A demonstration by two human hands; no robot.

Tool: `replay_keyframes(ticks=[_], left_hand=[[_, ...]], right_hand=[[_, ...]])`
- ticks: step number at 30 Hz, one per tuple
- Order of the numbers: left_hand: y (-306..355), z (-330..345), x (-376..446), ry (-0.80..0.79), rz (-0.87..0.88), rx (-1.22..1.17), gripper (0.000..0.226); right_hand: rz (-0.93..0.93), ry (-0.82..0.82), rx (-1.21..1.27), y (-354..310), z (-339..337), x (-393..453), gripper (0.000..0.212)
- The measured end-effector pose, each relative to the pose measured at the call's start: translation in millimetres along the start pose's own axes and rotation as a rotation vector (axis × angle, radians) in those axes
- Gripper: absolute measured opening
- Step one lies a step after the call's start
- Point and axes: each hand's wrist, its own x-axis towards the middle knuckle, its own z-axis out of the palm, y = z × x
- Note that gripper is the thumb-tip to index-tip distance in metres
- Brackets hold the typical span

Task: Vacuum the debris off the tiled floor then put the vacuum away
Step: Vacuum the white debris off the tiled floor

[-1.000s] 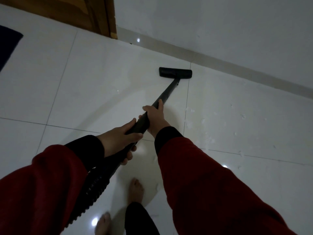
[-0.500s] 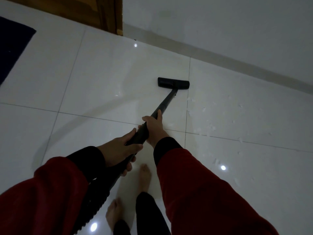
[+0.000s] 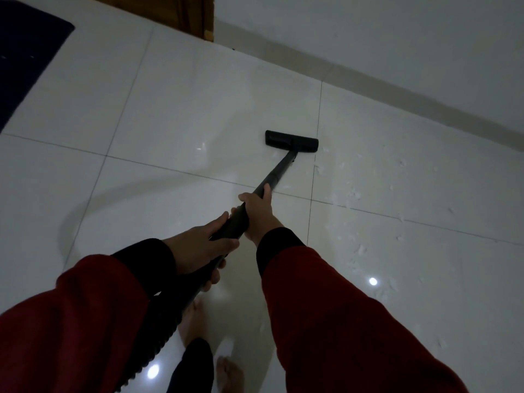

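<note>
Glossy white floor tiles (image 3: pixel 175 109) filled the dim room, meeting a pale wall (image 3: pixel 397 38) at a grey skirting. Both arms reached forward in red sleeves with black cuffs. Her or his right hand (image 3: pixel 258 212) was wrapped tightly round the black vacuum wand (image 3: pixel 276 175), further down the tube; the left hand (image 3: pixel 198 248) was closed on the same wand nearer the body, where the ribbed hose (image 3: pixel 158 333) began. Beyond them the floor nozzle (image 3: pixel 291 141) lay flat on the tile, with white debris (image 3: pixel 351 194) scattered just to its right. Bare feet (image 3: pixel 192 321) stood below; a dark mat (image 3: pixel 25 61) lay far left.
</note>
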Motion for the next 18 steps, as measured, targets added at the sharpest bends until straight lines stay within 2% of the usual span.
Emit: replay_keyframes(ticks=[6,18], left_hand=[[-40,39,-25,0.062,-0.001,-0.021,0.064],[-120,92,-65,0.082,-0.002,-0.130,0.065]], right_hand=[[0.005,-0.035,-0.048,34,-34,-27,0.076],[0.018,-0.056,-0.166,101,-82,-74,0.076]])
